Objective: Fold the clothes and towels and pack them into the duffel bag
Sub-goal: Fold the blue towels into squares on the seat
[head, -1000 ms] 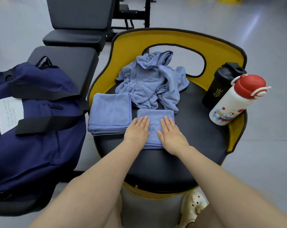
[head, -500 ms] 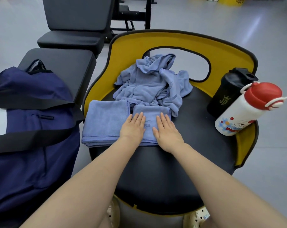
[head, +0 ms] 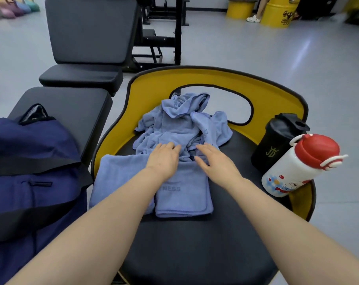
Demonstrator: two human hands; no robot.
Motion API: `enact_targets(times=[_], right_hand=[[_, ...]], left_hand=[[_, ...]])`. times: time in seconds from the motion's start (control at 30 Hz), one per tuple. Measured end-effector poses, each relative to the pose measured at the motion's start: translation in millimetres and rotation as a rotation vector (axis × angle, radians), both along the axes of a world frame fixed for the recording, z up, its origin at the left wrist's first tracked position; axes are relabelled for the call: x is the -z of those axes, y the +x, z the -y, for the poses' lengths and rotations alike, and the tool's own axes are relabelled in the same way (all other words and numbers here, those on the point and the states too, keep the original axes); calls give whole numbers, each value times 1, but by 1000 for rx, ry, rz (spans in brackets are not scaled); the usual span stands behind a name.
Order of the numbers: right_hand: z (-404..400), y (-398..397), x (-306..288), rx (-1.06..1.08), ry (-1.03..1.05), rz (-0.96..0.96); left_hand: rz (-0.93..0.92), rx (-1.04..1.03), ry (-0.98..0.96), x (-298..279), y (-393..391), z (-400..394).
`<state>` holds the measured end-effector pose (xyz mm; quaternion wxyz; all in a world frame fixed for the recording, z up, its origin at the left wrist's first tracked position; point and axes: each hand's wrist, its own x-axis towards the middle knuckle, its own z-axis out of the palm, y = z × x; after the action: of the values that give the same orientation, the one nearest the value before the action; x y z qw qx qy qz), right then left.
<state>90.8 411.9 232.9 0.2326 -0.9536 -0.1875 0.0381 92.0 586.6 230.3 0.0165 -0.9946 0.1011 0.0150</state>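
Two folded towels [head: 182, 194] side by side at seat's near edge. Left hand [head: 164, 159] and right hand [head: 215, 163], fingers spread, nothing gripped, reach forward. Crumpled towel pile [head: 180, 122] directly beyond fingertips (left hand touching it). Duffel bag [head: 30, 171] far left.

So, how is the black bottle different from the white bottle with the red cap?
The black bottle stands upright on the seat, while the white bottle leans, tilted to the right. The black bottle is plain apart from a small logo; the white bottle carries colourful cartoon prints. The black bottle has a black flip lid; the white bottle has a red cap with white loops. The two stand together at the right edge of the round black seat, the white bottle nearer the camera.
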Motion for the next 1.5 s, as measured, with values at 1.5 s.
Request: enact_targets(times=[1.5], right_hand=[[-44, 84, -247, 211, 522, 229]], left_hand=[[473, -67, -1070, -287, 44, -6]])
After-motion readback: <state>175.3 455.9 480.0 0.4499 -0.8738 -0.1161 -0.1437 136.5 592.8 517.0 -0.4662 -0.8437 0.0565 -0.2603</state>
